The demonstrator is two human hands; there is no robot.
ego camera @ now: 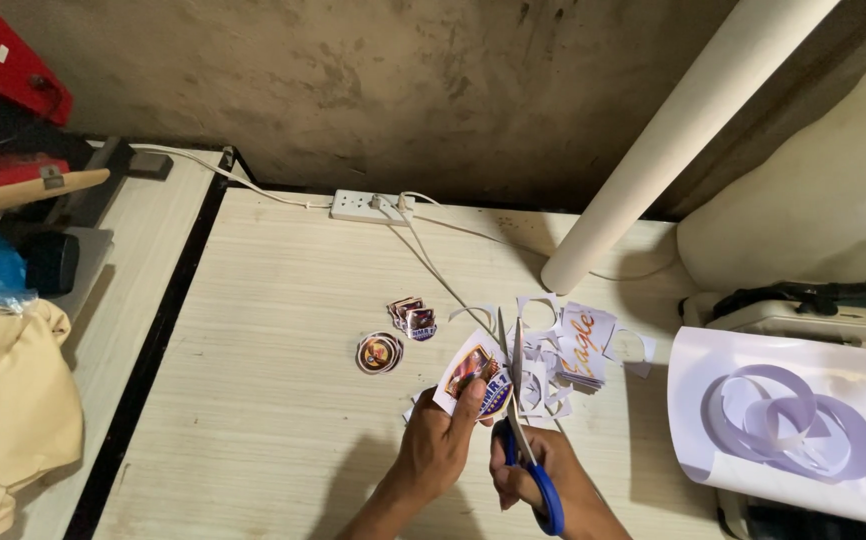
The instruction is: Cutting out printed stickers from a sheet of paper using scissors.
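1. Left hand [440, 447] is closed in a pinch: thumb and fingers grip the lower edge of a printed sticker sheet [475, 376], held just above the desk [273, 380].
2. Right hand [531, 473] is curled through the blue handles of a pair of scissors [523, 410]; fingers wrapped, not spread.
3. Scissor blades point away from the person and stand apart, with the right edge of the sticker sheet between them.
4. Sticker sheet sits near the front middle of the desk, tilted, colourful badge print facing up.
5. Just beyond the blades lies a heap of white paper offcuts [563, 355] with round holes cut out, touching each other.
6. Left of the sheet, a round cut sticker [378, 353] lies flat on the desk; small cut stickers [412, 318] lie just behind it.
7. White power strip [371, 206] sits at the far edge of the desk, cables running from it.
8. White paper roll [683, 120] leans diagonally at right; a curled white sheet [793, 420] with ring-shaped strips lies far right.
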